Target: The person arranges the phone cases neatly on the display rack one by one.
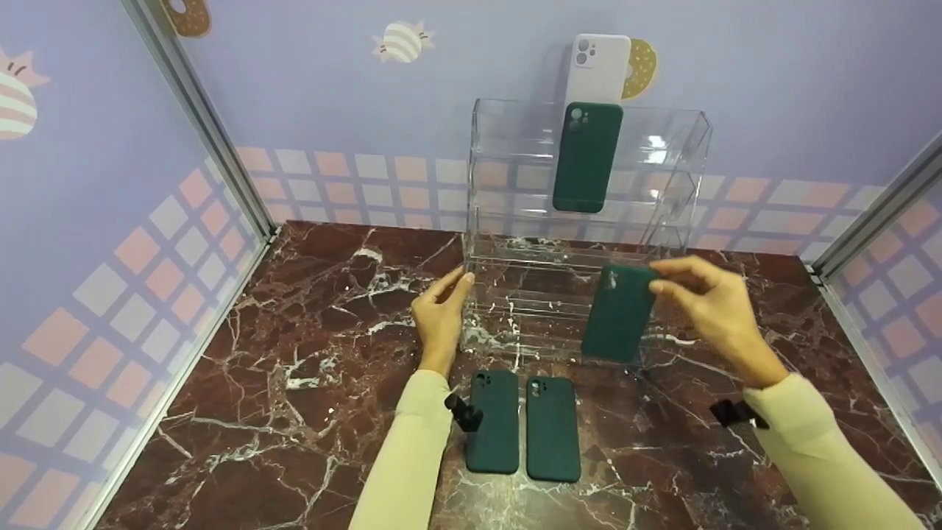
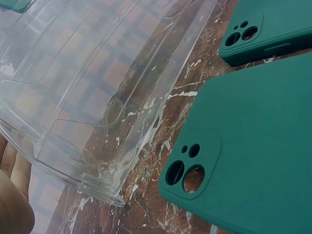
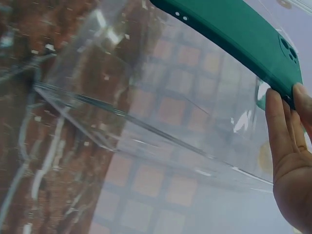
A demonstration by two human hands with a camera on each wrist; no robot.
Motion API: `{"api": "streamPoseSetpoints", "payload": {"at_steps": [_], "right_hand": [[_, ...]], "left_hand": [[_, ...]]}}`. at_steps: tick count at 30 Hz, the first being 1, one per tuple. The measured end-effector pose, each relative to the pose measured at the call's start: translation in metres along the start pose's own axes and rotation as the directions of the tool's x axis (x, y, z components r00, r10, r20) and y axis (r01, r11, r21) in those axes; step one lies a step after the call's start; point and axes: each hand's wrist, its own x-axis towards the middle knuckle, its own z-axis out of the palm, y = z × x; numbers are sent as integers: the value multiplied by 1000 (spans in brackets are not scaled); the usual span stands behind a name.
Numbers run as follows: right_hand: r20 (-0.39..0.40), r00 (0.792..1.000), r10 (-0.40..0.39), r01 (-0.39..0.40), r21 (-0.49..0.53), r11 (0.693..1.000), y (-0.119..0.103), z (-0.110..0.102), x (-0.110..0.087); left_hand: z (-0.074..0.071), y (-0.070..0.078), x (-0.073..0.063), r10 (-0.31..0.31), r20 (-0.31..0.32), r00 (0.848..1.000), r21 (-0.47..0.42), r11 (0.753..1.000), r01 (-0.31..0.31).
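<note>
A clear acrylic stepped display rack (image 1: 706, 147) stands on the marble-patterned surface. My left hand (image 1: 441, 309) holds the rack's left side edge between thumb and fingers. In my right hand (image 1: 710, 305), thumb and fingertips pinch the upper right corner of a dark green phone case (image 1: 620, 315). That case is upright, slightly tilted, at the rack's lower front right; its camera cutouts (image 3: 288, 48) show in the right wrist view. Two more green cases, one left (image 1: 494, 434) and one right (image 1: 553, 442), lie flat side by side before the rack.
Higher on the rack, another green case (image 1: 589, 158) stands in front of a white case (image 1: 600, 77) at the top. Patterned lilac wall panels (image 1: 331, 88) enclose the back and sides. The marble-patterned surface (image 1: 294, 442) extends left and right of the rack.
</note>
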Motion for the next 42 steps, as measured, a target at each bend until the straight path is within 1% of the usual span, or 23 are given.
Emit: {"api": "streamPoseSetpoints", "payload": {"at_steps": [2, 7, 10, 14, 19, 21, 26, 30, 33, 39, 42], "right_hand": [[-11, 1000, 2, -2, -5, 1000, -4, -2, 10], [-33, 999, 39, -38, 24, 999, -14, -6, 34], [-49, 998, 38, -36, 44, 998, -19, -5, 48], [-69, 997, 19, -14, 76, 997, -25, -3, 63], [-77, 997, 14, 0, 179, 984, -34, 0, 79], [-80, 997, 13, 4, 201, 980, -37, 2, 86], [-98, 995, -19, 36, 178, 983, -43, 5, 101], [-113, 993, -32, 54, 196, 979, -45, 9, 111], [-122, 992, -35, 59, 198, 979, -46, 12, 117], [-121, 992, -32, 51, 158, 986, -47, 15, 127], [-112, 993, -20, 39, 170, 985, -48, 17, 131]], "left_hand": [[0, 0, 0, 6, -2, 1000, 1, 1000, -6], [0, -1, 0, 17, -12, 1000, 3, 1000, -16], [0, -1, 0, 20, -17, 1000, 0, 1000, -20], [0, -1, 1, 18, -20, 1000, -12, 1000, -18], [0, 0, 1, 14, -21, 1000, 2, 1000, -14], [0, 1, 1, 14, -23, 1000, 9, 1000, -14], [0, 1, 1, 10, -19, 1000, -1, 1000, -10], [0, 1, 1, 11, -18, 1000, -7, 1000, -11], [0, 1, 0, 20, -20, 1000, -4, 1000, -20], [1, 1, 0, 24, -15, 1000, 3, 1000, -23], [0, 1, 0, 23, -16, 1000, 1, 1000, -23]]}}
